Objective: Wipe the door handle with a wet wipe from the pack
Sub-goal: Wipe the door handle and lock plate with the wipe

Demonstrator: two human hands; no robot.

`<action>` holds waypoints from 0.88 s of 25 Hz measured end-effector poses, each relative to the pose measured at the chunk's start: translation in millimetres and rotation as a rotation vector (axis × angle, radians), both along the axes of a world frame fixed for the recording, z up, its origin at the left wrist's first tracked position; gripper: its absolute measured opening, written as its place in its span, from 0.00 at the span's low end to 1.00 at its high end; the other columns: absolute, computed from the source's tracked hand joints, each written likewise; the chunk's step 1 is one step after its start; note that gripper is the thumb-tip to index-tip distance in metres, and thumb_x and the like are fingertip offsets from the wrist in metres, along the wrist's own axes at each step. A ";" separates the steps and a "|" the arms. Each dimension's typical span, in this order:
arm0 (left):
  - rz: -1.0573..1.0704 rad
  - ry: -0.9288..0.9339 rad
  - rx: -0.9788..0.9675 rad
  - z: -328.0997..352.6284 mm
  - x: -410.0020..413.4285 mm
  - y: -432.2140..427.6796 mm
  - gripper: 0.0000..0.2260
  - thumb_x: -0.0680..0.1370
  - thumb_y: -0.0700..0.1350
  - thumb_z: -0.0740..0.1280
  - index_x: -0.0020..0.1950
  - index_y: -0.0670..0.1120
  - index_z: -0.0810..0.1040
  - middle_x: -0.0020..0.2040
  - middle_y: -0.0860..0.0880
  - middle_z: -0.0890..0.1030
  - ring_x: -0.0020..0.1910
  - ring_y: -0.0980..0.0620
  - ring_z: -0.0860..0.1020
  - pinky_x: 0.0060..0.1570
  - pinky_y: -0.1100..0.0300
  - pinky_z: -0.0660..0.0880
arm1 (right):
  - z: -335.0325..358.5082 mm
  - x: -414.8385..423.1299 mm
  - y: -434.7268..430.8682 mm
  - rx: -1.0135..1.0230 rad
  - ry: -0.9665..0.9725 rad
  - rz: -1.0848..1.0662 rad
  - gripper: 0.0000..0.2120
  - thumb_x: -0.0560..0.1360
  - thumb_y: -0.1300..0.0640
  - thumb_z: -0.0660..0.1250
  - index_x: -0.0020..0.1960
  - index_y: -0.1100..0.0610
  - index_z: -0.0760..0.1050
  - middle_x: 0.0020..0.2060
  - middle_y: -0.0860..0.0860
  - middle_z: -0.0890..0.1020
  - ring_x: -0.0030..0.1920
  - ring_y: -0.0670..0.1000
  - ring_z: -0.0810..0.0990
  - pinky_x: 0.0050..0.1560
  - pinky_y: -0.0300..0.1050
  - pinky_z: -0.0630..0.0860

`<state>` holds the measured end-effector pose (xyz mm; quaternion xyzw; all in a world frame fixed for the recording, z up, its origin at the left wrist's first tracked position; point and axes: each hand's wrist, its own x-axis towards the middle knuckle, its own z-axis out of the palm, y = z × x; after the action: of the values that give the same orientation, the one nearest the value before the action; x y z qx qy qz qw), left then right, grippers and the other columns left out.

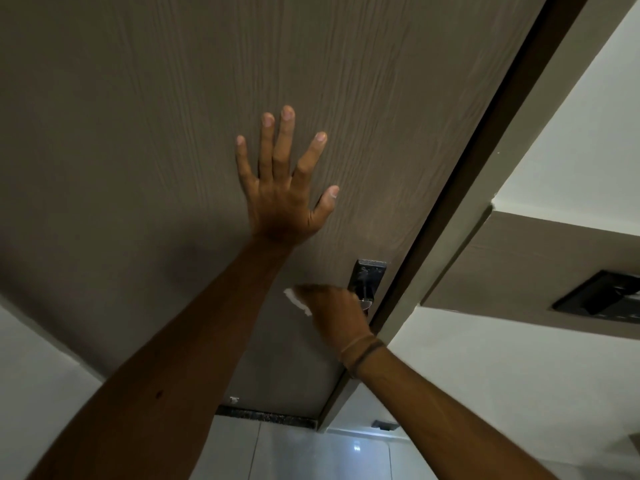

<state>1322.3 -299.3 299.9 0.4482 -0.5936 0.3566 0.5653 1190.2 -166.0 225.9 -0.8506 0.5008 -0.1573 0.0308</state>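
A: What is the left hand doing?

B: It is flat on the brown door. The fingers are spread wide and hold nothing. The palm seems to press on the wood, up above the lock.

A: And the right hand?

B: It is lower down, near the edge of the door. Its fingers are curled shut around a white wet wipe. A bit of the wipe sticks out on the left side of the hand.

A: Where is the door handle?

B: The door handle is just behind the right hand. I can see only a small shiny bit of it past the knuckles. The hand and the wipe cover the rest. I cannot tell if the wipe is touching it.

A: What is that dark thing above the hand?

B: That is the lock plate. It is a dark metal plate on the door, and the handle comes out of it.

A: Is there anything on the wrist?

B: Yes, thin bands go around the right wrist.

A: What is next to the door?

B: A dark door frame runs along its right side. Past it is a white wall. Under the door is a shiny pale floor.
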 end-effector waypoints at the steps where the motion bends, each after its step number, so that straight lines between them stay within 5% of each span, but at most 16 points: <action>1: -0.005 -0.001 0.000 0.5 0.2 0.3 0.39 0.77 0.67 0.62 0.86 0.59 0.54 0.89 0.50 0.47 0.88 0.45 0.50 0.84 0.34 0.45 | 4.3 9.4 -2.9 -0.052 0.053 0.061 0.08 0.80 0.58 0.67 0.58 0.56 0.79 0.44 0.55 0.87 0.41 0.57 0.87 0.41 0.47 0.84; 4: -0.011 0.002 0.004 0.6 -0.5 2.6 0.39 0.77 0.66 0.62 0.86 0.59 0.53 0.89 0.50 0.46 0.88 0.45 0.49 0.84 0.34 0.45 | 7.1 3.3 -5.3 -0.099 0.162 0.041 0.04 0.79 0.59 0.68 0.53 0.54 0.80 0.38 0.53 0.85 0.35 0.57 0.84 0.35 0.46 0.80; 10: 0.005 -0.004 0.031 3.0 -2.7 7.4 0.38 0.78 0.66 0.61 0.85 0.59 0.54 0.89 0.48 0.51 0.88 0.45 0.50 0.84 0.33 0.47 | -4.9 -42.0 3.8 -0.165 0.174 -0.058 0.18 0.75 0.60 0.74 0.63 0.54 0.77 0.40 0.55 0.86 0.36 0.55 0.86 0.32 0.49 0.84; 13: -0.004 0.009 0.048 5.5 -3.3 10.2 0.36 0.79 0.66 0.60 0.85 0.57 0.57 0.85 0.43 0.58 0.88 0.46 0.49 0.84 0.33 0.47 | -3.9 -2.1 2.6 -0.150 0.020 0.044 0.12 0.80 0.54 0.67 0.63 0.53 0.79 0.43 0.54 0.87 0.38 0.54 0.86 0.35 0.46 0.84; 15: 0.001 0.012 0.051 5.3 -3.1 11.3 0.34 0.79 0.66 0.59 0.83 0.56 0.59 0.84 0.43 0.58 0.88 0.46 0.48 0.84 0.33 0.47 | -3.9 0.2 -0.8 -0.172 0.091 0.122 0.14 0.82 0.52 0.64 0.66 0.53 0.76 0.45 0.54 0.86 0.40 0.55 0.86 0.36 0.46 0.83; 19: 0.022 0.000 0.039 5.0 -3.6 9.9 0.35 0.78 0.66 0.59 0.84 0.56 0.58 0.85 0.44 0.57 0.88 0.46 0.48 0.84 0.34 0.47 | -4.5 -53.0 2.9 -0.011 0.137 -0.030 0.16 0.83 0.49 0.57 0.71 0.48 0.65 0.51 0.53 0.84 0.46 0.53 0.85 0.45 0.48 0.84; 22: 0.022 0.004 0.034 7.0 -3.7 9.3 0.36 0.78 0.66 0.59 0.85 0.58 0.55 0.85 0.44 0.57 0.88 0.46 0.49 0.84 0.34 0.47 | -6.7 -36.7 2.9 -0.087 0.100 0.008 0.17 0.83 0.53 0.56 0.72 0.49 0.65 0.46 0.52 0.84 0.38 0.50 0.85 0.36 0.40 0.80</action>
<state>1318.6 -290.0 306.9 0.4650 -0.5935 0.3520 0.5547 1153.6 -163.0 219.2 -0.8600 0.4908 -0.1361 -0.0308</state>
